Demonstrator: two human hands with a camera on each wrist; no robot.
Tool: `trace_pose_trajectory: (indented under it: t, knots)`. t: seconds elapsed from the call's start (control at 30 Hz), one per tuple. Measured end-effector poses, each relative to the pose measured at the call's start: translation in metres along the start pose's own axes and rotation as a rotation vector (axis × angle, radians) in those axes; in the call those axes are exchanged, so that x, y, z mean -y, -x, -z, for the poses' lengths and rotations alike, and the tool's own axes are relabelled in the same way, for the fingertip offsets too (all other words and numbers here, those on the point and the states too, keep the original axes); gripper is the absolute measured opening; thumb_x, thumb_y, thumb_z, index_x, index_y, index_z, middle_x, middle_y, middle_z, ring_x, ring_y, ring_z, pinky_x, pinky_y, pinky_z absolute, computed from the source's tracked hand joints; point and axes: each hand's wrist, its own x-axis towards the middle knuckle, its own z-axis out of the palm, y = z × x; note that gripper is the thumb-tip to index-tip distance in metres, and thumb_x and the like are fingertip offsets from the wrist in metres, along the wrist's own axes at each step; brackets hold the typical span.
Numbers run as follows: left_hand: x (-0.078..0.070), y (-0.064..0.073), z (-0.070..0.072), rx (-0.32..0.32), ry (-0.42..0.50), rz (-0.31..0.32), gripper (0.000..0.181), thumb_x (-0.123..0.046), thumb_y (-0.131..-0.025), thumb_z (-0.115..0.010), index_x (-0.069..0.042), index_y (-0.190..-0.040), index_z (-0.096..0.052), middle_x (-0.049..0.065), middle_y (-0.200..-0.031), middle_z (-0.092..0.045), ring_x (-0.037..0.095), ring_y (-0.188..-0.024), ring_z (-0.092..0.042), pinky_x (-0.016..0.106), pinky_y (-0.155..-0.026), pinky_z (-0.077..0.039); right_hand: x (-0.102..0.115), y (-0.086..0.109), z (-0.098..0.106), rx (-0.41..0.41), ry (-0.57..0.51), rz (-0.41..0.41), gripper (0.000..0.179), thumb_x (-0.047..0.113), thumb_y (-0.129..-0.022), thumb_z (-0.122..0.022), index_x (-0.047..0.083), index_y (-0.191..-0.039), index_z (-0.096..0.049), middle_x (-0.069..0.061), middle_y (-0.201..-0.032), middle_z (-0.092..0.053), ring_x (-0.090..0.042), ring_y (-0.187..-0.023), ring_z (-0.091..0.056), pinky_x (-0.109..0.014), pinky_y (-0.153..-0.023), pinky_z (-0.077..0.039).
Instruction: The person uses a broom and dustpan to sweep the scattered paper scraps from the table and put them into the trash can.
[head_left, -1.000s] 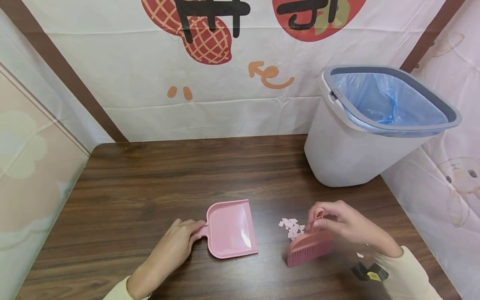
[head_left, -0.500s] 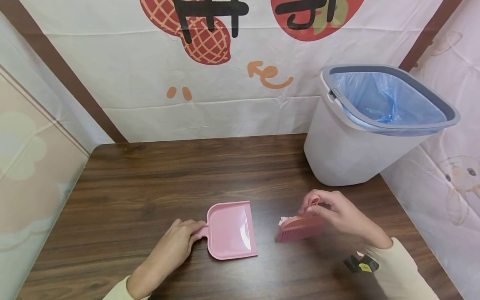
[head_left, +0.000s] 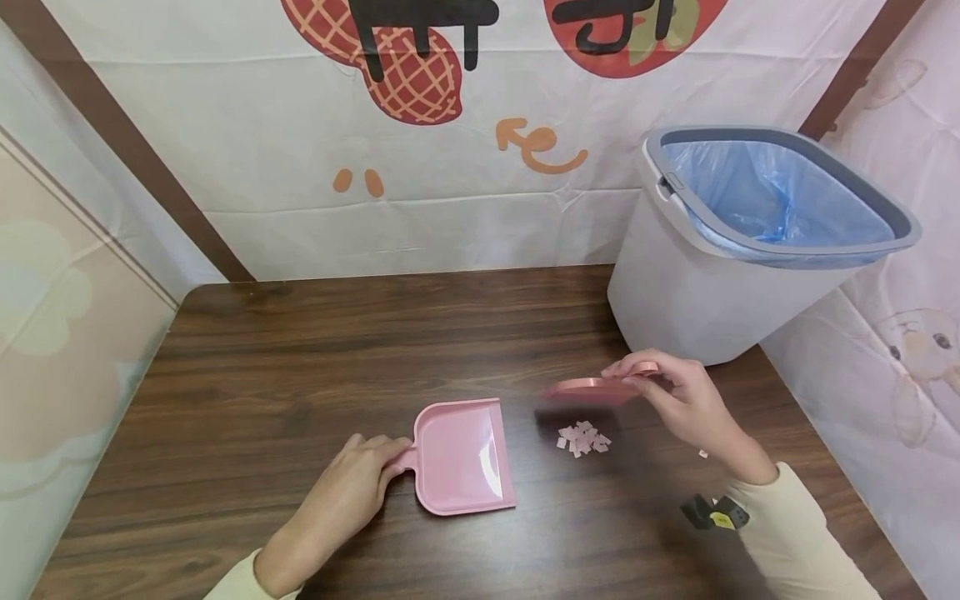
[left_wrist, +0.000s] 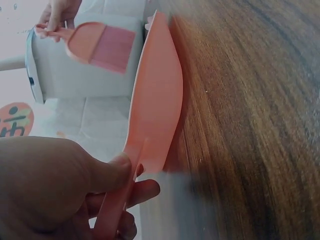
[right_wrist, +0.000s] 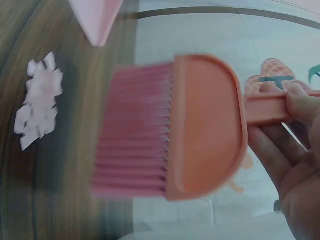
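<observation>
My left hand [head_left: 348,483] grips the handle of a pink dustpan [head_left: 457,458], which lies on the wooden table with its flat lip facing right. In the left wrist view the thumb and fingers wrap that handle. My right hand [head_left: 686,400] pinches the handle of a pink hand brush [head_left: 588,390], raised above the table with its shadow below. The right wrist view shows the brush's bristles [right_wrist: 132,135] pointing down at the tabletop, apart from the paper. A small heap of pale pink paper scraps [head_left: 583,439] lies between the dustpan and my right hand.
A white trash bin [head_left: 675,308] with a grey rim and blue liner bag stands at the table's back right. One stray scrap [head_left: 702,454] lies beside my right wrist. A printed cloth [head_left: 450,233] hangs behind the table [head_left: 337,350].
My right hand has lifted the brush off the table and carried it away from me, to the far side of the paper scraps, uncovering the heap. The left hand and dustpan stay in place.
</observation>
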Motion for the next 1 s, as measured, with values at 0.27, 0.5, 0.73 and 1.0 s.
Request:
trace_pose_trajectory:
  t: [0.27, 0.5, 0.73, 1.0]
  knots:
    - [0.000, 0.000, -0.001, -0.005, -0.008, -0.008, 0.022, -0.012, -0.091, -0.075, -0.008, -0.113, -0.076, -0.001, -0.099, -0.075, 0.015, -0.077, -0.052, 0.039, -0.076, -0.050, -0.011, 0.004, -0.013, 0.002, 0.098, 0.054, 0.040, -0.025, -0.078, -0.071, 0.007, -0.103, -0.074, -0.005, -0.101, -0.076, -0.007, -0.100, -0.070, -0.014, -0.085, -0.050]
    - [0.000, 0.000, -0.001, -0.024, -0.021, -0.027, 0.022, -0.012, -0.091, -0.076, -0.009, -0.112, -0.076, -0.003, -0.098, -0.075, 0.014, -0.076, -0.051, 0.038, -0.075, -0.050, -0.013, 0.013, -0.014, 0.051, 0.092, 0.011, 0.038, -0.022, -0.081, -0.070, 0.010, -0.102, -0.072, -0.002, -0.101, -0.075, -0.009, -0.099, -0.070, -0.015, -0.087, -0.050]
    - [-0.001, 0.000, -0.001, -0.029, -0.041, -0.034, 0.021, -0.010, -0.090, -0.076, -0.010, -0.111, -0.076, -0.004, -0.095, -0.074, 0.014, -0.074, -0.050, 0.036, -0.073, -0.049, 0.001, 0.019, -0.016, -0.108, 0.172, -0.034, 0.033, -0.018, -0.082, -0.072, 0.010, -0.099, -0.072, -0.002, -0.097, -0.076, -0.005, -0.094, -0.069, -0.013, -0.083, -0.051]
    - [-0.004, -0.001, -0.004, -0.054, -0.116, -0.068, 0.019, -0.011, -0.090, -0.076, -0.009, -0.108, -0.076, -0.002, -0.090, -0.072, 0.020, -0.072, -0.052, 0.039, -0.071, -0.050, 0.021, 0.024, -0.028, -0.377, 0.562, -0.120, 0.021, -0.007, -0.085, -0.074, 0.007, -0.100, -0.070, -0.003, -0.087, -0.070, -0.012, -0.073, -0.060, -0.024, -0.063, -0.048]
